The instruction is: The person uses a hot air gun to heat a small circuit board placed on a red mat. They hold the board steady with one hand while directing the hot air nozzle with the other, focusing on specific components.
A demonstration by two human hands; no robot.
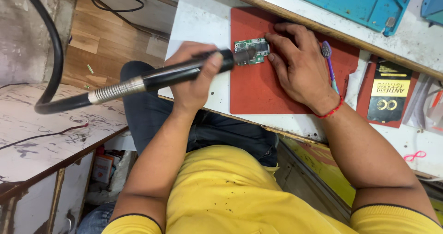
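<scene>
Two hands work over a red mat [258, 91] on the white surface [198, 21]. From the far left a thick black hose [53, 68] curves into a black hot-air handpiece [170, 75] with a ribbed metal collar. The left hand [194, 77] has its grip clenched around that handpiece, whose nozzle tip sits over a small green circuit board [251, 51] lying on the mat's upper part. The right hand [300, 68] rests flat, its grip released, fingertips [272, 38] pressing the board's right edge. Just beside that hand lies a purple toothbrush [329, 65]. Farther right lie a black and yellow packet [390, 93] and a teal mat [355, 1].
</scene>
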